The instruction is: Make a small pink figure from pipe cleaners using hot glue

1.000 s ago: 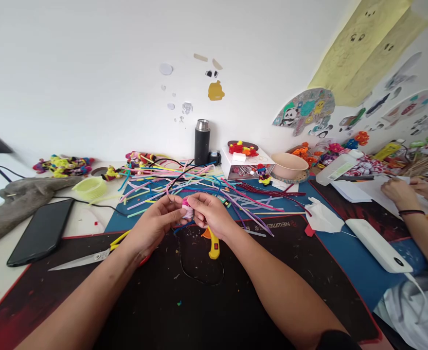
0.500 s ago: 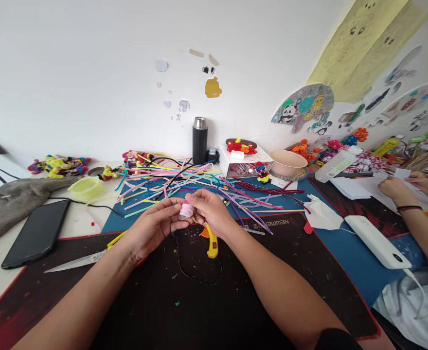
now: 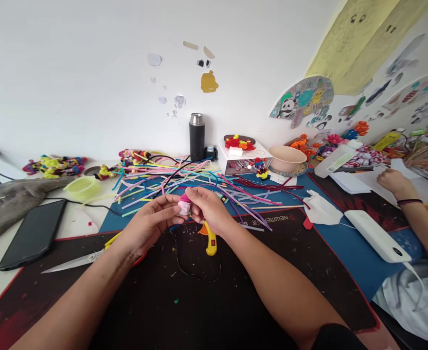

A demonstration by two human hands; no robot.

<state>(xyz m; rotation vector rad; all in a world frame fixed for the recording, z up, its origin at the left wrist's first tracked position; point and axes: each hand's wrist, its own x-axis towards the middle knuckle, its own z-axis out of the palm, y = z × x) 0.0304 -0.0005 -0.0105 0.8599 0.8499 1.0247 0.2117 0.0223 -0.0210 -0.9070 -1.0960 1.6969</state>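
Observation:
My left hand [image 3: 149,222] and my right hand [image 3: 209,210] meet over the black desk mat [image 3: 185,301], fingers pinched together. Between them they grip a small pink and white pipe-cleaner piece [image 3: 184,205]. A dark blue pipe cleaner strand hangs from it toward the mat. Just below my right hand lies a yellow glue gun [image 3: 210,241] with a black cord looping on the mat. A spread of coloured pipe cleaners [image 3: 185,182] lies right behind my hands.
Scissors [image 3: 77,261] lie left of my left arm, a black phone [image 3: 29,233] farther left. A black flask [image 3: 196,137], a white box [image 3: 243,158] and a bowl [image 3: 287,158] stand by the wall. Another person's hand [image 3: 394,184] works at right, near a white power bank [image 3: 376,235].
My hands stay together on the pink piece and turn it slightly; its pink top now faces up. The view has drifted a little to the right.

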